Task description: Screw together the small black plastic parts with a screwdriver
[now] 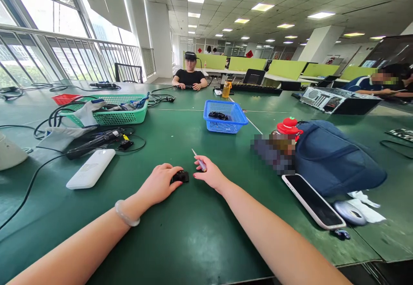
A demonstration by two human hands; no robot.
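Observation:
My left hand [163, 183] is closed around the left side of a small black part [181, 176] that rests on the green tabletop [174, 233]. Fingers cover much of the part, so its kind cannot be made out. A little to the right, my right hand [209, 174] grips a screwdriver [201, 165] with a pale handle. Its thin metal tip points up and away to the left, clear of the black part. Beyond both hands stands a blue plastic basket [226, 123] with several black pieces [218, 116] inside.
A green basket [129, 116] of tools and gloves, cables and a white power bank [92, 168] lie left. To the right are a navy bag [335, 156], a phone [312, 201] and a computer case [338, 100]. Another person [189, 76] sits across the table.

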